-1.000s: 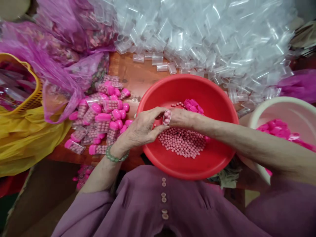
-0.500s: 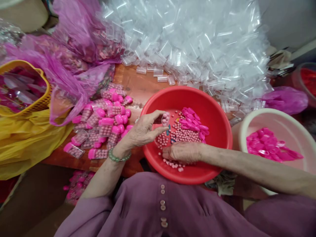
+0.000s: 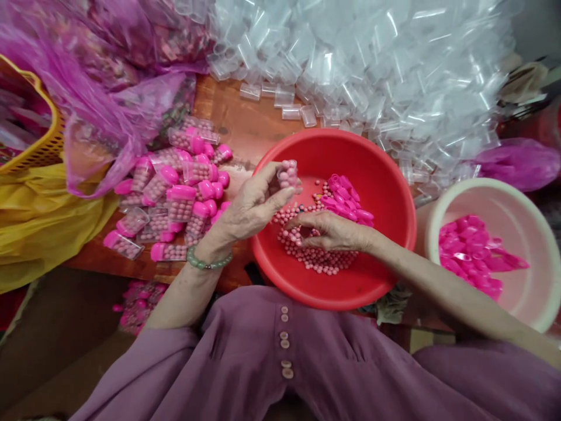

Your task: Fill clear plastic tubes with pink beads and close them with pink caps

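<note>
My left hand (image 3: 254, 199) grips a small clear plastic container (image 3: 288, 173) above the left rim of the red basin (image 3: 390, 257). Pink beads fill the part of it that I can see. Inside the basin, my right hand (image 3: 335, 232) is curled low over loose pink beads (image 3: 326, 260), with some beads between its thumb and forefinger. How many it holds is hidden. Bright pink plastic pieces (image 3: 346, 199) lie beyond that hand, on the basin's far right side.
Bead-filled containers with pink caps (image 3: 179, 202) are heaped left of the basin. A large pile of clear containers (image 3: 342, 70) covers the back. At right stands a white bucket (image 3: 543, 275) of pink pieces. Purple bags (image 3: 105, 111), a yellow basket (image 3: 55, 137) and a yellow bag (image 3: 39, 222) crowd the left.
My right hand has turned from palm-down on the beads to curled, thumb and forefinger parted around beads. The left hand's container is tilted differently. The whole view has shifted slightly.
</note>
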The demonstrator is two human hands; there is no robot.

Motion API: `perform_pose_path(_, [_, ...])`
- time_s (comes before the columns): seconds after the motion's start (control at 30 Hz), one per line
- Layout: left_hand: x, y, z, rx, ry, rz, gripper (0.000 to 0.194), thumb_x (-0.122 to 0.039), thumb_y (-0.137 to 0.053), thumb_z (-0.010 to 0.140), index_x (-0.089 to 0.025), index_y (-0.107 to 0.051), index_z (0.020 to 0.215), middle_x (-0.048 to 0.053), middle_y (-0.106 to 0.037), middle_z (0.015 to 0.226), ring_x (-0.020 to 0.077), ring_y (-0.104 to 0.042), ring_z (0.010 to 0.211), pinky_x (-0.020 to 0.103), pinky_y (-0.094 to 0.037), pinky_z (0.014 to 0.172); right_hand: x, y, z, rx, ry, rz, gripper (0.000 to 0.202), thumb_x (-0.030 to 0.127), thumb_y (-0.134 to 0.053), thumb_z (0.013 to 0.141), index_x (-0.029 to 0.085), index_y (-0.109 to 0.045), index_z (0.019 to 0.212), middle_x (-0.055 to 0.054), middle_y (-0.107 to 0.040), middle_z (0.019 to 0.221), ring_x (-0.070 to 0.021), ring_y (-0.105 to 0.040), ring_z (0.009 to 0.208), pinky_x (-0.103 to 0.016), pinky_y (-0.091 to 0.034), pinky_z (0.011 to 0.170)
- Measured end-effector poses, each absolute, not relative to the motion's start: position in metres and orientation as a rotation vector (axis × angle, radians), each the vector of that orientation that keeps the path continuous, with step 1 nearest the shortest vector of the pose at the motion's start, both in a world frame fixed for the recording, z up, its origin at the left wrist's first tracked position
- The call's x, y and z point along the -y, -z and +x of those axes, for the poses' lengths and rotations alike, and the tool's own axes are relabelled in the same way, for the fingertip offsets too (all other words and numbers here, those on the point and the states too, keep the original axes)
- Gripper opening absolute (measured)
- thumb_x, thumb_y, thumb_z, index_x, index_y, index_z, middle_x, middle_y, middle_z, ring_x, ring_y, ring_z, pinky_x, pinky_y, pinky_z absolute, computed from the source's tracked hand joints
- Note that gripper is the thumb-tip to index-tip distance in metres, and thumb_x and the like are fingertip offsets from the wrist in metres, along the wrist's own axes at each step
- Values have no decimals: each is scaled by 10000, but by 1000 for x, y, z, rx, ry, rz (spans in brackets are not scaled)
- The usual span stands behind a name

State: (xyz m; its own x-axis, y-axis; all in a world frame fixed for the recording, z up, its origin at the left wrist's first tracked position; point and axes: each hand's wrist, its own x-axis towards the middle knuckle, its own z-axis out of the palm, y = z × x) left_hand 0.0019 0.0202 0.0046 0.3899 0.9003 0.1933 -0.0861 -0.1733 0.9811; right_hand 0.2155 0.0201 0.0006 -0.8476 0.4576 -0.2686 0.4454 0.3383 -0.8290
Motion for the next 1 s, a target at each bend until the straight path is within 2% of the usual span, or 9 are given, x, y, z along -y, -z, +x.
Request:
perform_pose_path(0.07, [-20,-4,3,-747,-1060,1327,211,-325,-478,950,-195,-472,1116,65,-562,1034,147,-623,921,359,-564,896,-20,4,218,2621,-1479,-874,312,233,-571,915,181,-590,1222,-85,-693,1129,-193,-644,1023,-351,-492,910])
perform_pose_path(0.17, [-20,-2,4,-743,-1053,1228,209,-318,-430,963,-195,-446,1131,63,-568,1023,141,-651,883,355,-584,871,-17,14,217,2729,-1366,-886,295,179,-541,900,165,-578,1192,-85,-690,1045,-193,-642,916,-351,-508,844])
perform_pose_path(0.27, [-20,0,5,-796,-1032,1335,254,-352,-382,984,-198,-438,1178,75,-594,1059,164,-671,939,336,-598,818,-14,20,211,2793,-1272,-834,192,236,-466,950,144,-587,1067,-97,-670,966,-181,-605,811,-330,-502,764])
perform_pose_path(0.37, [-20,2,5,-884,-1020,1503,326,-381,-294,1017,-207,-435,1254,88,-602,1120,192,-671,1026,323,-598,781,-15,22,205,2823,-1171,-916,230,289,-381,987,161,-572,969,-89,-649,880,-171,-564,733,-322,-482,718])
perform_pose_path(0.47, [-20,4,6,-924,-1045,1615,380,-401,-226,1036,-222,-437,1297,83,-600,1150,206,-674,1063,320,-598,759,-19,25,198,2846,-1071,-1082,197,290,-407,970,160,-554,994,-80,-648,852,-169,-564,703,-316,-467,682])
perform_pose_path(0.6, [-22,7,5,-917,-1075,1662,421,-431,-185,1041,-229,-432,1315,84,-602,1156,215,-677,1070,332,-602,759,-25,28,189,2818,-1028,-1153,208,277,-458,949,139,-525,1089,-106,-677,937,-179,-606,777,-299,-472,690])
perform_pose_path(0.73, [-22,8,5,-856,-1091,1530,404,-454,-260,1032,-227,-465,1297,82,-603,1142,248,-650,1130,381,-599,812,-29,28,180,2833,-956,-1206,183,257,-452,939,148,-536,1059,-123,-679,1000,-192,-619,799,-311,-477,717])
perform_pose_path(0.83, [-22,8,5,-781,-1173,1303,360,-471,-430,988,-227,-548,1223,60,-609,1095,280,-621,1176,418,-580,871,-26,24,174,2952,-835,-1239,173,179,-412,929,148,-544,1037,-104,-678,936,-190,-624,759,-304,-472,690])
perform_pose_path(1.0, [-21,5,5,-691,-1184,1104,296,-415,-605,908,-207,-610,1118,52,-630,1041,272,-636,1123,432,-550,929,-14,18,168,3102,-707,-1186,223,55,-358,910,115,-553,1000,-144,-687,960,-204,-662,829,-325,-505,755])
